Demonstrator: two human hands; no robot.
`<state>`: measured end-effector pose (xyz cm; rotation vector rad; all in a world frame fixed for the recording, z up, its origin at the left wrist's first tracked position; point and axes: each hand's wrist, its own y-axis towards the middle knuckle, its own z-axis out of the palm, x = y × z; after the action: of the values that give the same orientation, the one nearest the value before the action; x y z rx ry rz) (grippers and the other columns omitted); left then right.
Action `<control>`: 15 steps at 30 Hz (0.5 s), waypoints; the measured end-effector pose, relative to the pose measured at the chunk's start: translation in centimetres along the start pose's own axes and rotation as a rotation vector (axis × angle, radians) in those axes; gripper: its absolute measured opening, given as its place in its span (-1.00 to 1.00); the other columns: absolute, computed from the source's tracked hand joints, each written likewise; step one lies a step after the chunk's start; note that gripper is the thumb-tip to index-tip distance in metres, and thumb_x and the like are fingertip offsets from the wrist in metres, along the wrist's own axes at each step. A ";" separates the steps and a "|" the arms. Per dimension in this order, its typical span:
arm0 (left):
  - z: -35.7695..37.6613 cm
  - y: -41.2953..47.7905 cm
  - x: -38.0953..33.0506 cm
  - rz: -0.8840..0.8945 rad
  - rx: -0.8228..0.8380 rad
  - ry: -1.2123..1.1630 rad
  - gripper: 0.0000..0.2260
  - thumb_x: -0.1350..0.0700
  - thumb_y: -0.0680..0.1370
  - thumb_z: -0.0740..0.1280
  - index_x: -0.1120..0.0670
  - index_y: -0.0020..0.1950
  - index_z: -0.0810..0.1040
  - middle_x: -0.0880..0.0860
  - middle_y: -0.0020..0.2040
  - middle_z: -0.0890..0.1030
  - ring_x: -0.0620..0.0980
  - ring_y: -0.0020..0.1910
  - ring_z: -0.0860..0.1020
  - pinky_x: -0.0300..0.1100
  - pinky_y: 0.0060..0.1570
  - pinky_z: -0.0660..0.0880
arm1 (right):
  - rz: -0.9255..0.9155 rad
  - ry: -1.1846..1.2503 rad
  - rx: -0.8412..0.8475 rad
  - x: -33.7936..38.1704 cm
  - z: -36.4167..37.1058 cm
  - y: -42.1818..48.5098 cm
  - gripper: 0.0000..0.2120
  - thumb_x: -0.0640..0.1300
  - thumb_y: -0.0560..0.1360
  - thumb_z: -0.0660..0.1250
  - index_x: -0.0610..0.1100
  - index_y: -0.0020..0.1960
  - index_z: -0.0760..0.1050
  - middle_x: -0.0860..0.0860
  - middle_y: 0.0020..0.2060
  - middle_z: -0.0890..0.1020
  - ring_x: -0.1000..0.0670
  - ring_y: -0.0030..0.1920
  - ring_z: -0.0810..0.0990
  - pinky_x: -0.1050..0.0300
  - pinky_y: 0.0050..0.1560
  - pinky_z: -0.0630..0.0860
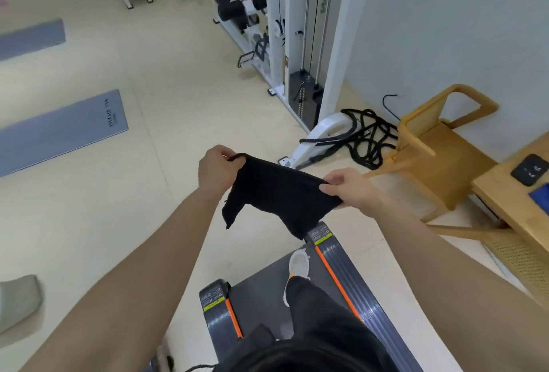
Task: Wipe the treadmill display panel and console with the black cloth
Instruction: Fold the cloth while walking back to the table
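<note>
cream floor (166, 74), pale wall (445, 14), grey mats (59, 130), white cable machine (300, 29), wooden chair (436, 157).

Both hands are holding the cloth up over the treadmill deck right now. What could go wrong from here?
1. The black cloth hangs slack between the left hand and right hand; a loose grip could drop it.
2. One shoe stands on the treadmill belt near its end, risking a misstep.

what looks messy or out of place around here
The black rope lies in a loose tangle on the floor beside the wooden chair, not coiled. Otherwise nothing stands out; both hands hold the black cloth stretched.
</note>
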<state>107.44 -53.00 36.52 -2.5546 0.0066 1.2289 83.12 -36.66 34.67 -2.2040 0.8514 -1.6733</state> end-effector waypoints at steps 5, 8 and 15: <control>4.0 6.2 -3.9 -0.184 0.220 -0.075 -0.75 0.02 0.41 0.54 0.11 -0.19 0.53 0.07 -0.27 0.58 0.11 -0.31 0.58 0.00 -0.26 0.60 | 0.169 0.511 0.120 4.5 0.4 8.6 -0.89 -0.22 0.52 0.44 -0.25 0.01 0.60 -0.16 -0.08 0.70 -0.05 -0.12 0.69 0.08 -0.06 0.65; 6.7 8.9 -6.9 -0.123 0.315 -0.134 -0.81 0.11 0.45 0.54 0.19 -0.11 0.61 0.10 -0.22 0.61 0.06 -0.24 0.60 -0.08 -0.18 0.64 | 0.184 0.648 0.154 7.1 0.7 12.8 -0.78 -0.23 0.51 0.45 -0.29 0.12 0.58 -0.22 -0.01 0.70 -0.10 -0.09 0.72 0.09 -0.10 0.65; 10.7 17.9 -10.8 -0.102 0.550 -0.244 -0.81 0.20 0.54 0.45 0.23 0.13 0.67 0.08 -0.07 0.69 -0.02 -0.07 0.66 -0.27 -0.11 0.63 | 0.190 0.887 0.044 9.3 -1.7 21.4 -0.77 -0.30 0.55 0.37 -0.39 0.17 0.54 -0.24 -0.07 0.72 -0.13 -0.09 0.75 0.17 -0.19 0.65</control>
<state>90.10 -68.47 33.66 -1.9065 0.1392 1.2787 76.64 -58.95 31.45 -1.2263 1.1302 -2.5339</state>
